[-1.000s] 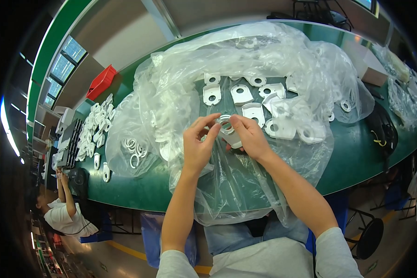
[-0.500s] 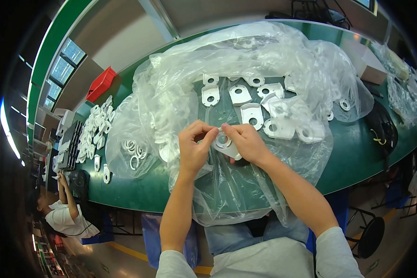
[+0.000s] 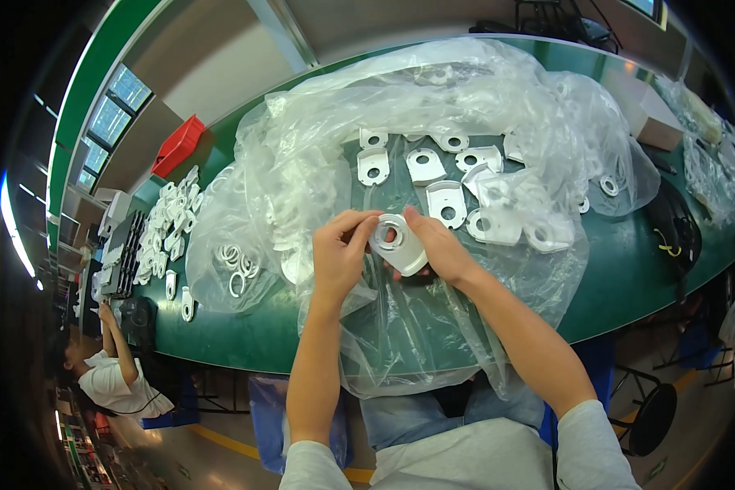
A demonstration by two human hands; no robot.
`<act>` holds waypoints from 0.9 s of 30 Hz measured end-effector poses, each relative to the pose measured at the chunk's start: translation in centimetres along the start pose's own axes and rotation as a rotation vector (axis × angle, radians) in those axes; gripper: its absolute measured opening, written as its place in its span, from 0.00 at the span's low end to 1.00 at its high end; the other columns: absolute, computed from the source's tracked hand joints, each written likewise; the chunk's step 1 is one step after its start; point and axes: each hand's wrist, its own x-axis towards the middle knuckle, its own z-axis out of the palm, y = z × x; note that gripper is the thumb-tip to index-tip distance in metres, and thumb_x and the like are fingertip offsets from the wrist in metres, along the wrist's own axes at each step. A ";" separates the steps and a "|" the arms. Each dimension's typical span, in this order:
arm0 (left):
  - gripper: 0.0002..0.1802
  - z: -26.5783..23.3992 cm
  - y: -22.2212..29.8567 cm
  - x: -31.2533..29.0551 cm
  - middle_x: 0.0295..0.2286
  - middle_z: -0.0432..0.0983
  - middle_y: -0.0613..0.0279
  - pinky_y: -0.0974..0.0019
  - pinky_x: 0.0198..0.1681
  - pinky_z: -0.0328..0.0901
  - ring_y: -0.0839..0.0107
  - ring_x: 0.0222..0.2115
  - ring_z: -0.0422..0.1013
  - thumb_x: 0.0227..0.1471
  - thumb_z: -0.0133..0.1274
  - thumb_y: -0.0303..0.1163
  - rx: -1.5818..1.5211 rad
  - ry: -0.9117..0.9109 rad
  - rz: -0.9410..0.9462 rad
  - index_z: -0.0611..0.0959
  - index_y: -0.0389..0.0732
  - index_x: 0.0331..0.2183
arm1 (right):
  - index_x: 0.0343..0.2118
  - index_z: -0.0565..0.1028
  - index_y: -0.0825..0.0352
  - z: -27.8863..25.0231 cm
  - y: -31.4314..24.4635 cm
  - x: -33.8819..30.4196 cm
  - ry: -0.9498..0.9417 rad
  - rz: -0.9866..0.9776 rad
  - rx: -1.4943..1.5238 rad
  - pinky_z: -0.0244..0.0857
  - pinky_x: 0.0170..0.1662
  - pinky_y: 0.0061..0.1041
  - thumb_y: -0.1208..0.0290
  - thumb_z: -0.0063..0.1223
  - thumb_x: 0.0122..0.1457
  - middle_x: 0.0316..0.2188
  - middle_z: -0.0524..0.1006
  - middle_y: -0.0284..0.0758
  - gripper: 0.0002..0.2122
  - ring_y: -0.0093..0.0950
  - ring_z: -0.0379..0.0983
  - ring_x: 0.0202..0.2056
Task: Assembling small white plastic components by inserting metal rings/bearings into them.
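We pinch a white bracket (image 3: 400, 242) between both hands above the plastic sheet (image 3: 416, 327) on the green surface (image 3: 645, 278): left hand (image 3: 340, 253) fingers on its ringed end, right hand (image 3: 439, 245) gripping its other side. More brackets (image 3: 453, 192) lie just beyond; loose rings (image 3: 233, 265) sit to our left.

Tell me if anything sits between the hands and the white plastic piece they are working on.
Nothing visible does. The left hand and the right hand both grip the white plastic piece directly, above the clear plastic sheet spread on the green table. The fingers touch the piece's ringed end.
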 end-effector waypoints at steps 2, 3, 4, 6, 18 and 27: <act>0.06 0.0 -0.3 0.1 0.21 0.73 0.64 0.77 0.20 0.58 0.81 0.18 0.65 0.51 0.52 0.25 0.011 0.028 0.010 0.82 0.33 0.30 | 0.38 0.70 0.68 0.2 -0.4 -0.1 -0.008 0.035 0.009 0.60 0.17 0.14 0.56 0.31 0.64 0.25 0.76 0.35 0.19 0.21 0.74 0.21; 0.06 -0.1 -0.4 0.1 0.22 0.73 0.64 0.77 0.21 0.58 0.82 0.18 0.65 0.51 0.53 0.25 -0.005 0.024 -0.025 0.82 0.33 0.30 | 0.38 0.70 0.68 0.3 -0.5 -0.2 -0.009 0.036 0.008 0.60 0.17 0.14 0.56 0.31 0.64 0.25 0.76 0.35 0.19 0.21 0.74 0.21; 0.07 0.0 -0.4 0.2 0.22 0.73 0.64 0.77 0.21 0.59 0.82 0.19 0.65 0.50 0.53 0.25 -0.022 0.020 -0.058 0.82 0.33 0.31 | 0.40 0.69 0.68 0.3 -0.7 -0.3 0.009 0.033 -0.047 0.61 0.18 0.15 0.62 0.36 0.60 0.27 0.76 0.35 0.15 0.21 0.74 0.22; 0.07 0.2 -0.5 0.4 0.23 0.73 0.64 0.77 0.21 0.59 0.82 0.19 0.66 0.50 0.54 0.26 -0.070 -0.013 -0.067 0.82 0.32 0.31 | 0.42 0.69 0.69 0.1 -0.8 -0.3 0.027 0.031 -0.105 0.62 0.19 0.15 0.68 0.40 0.57 0.28 0.76 0.35 0.13 0.21 0.75 0.22; 0.05 -5.1 1.0 -6.7 0.20 0.73 0.67 0.76 0.22 0.62 0.81 0.19 0.67 0.50 0.53 0.24 -0.199 0.316 -0.158 0.79 0.34 0.32 | 0.48 0.64 0.68 0.8 -0.5 -1.0 -0.099 -0.031 -0.148 0.70 0.33 0.23 0.70 0.46 0.53 0.42 0.72 0.37 0.18 0.27 0.71 0.39; 0.17 -28.9 -6.4 -18.2 0.27 0.74 0.53 0.74 0.17 0.67 0.73 0.16 0.71 0.51 0.55 0.29 -0.028 1.168 -0.371 0.70 0.28 0.38 | 0.38 0.71 0.70 1.7 0.4 -0.3 -0.104 -0.020 -0.270 0.69 0.30 0.20 0.76 0.44 0.55 0.37 0.74 0.37 0.09 0.24 0.72 0.36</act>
